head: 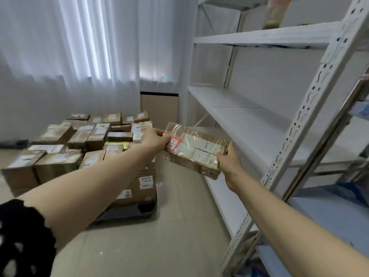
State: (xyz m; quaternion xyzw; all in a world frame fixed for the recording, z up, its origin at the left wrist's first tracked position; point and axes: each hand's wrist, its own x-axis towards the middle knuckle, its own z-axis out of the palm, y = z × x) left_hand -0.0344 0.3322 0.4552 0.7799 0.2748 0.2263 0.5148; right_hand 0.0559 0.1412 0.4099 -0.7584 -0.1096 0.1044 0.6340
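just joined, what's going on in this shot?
A person holds a flat taped cardboard parcel in both hands. The left hand grips the end with the red label and the right hand grips the opposite end. The parcel is tilted in the air in front of the white metal shelving, not yet on a shelf. To the left, more cardboard boxes sit stacked on a wheeled cart.

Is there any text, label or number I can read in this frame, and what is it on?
No text can be read.
On the parcel: a red-edged sticker with a handwritten mark, too blurred to read; the white labels are blurred too.
On the boxes: printed labels, too small and blurred.
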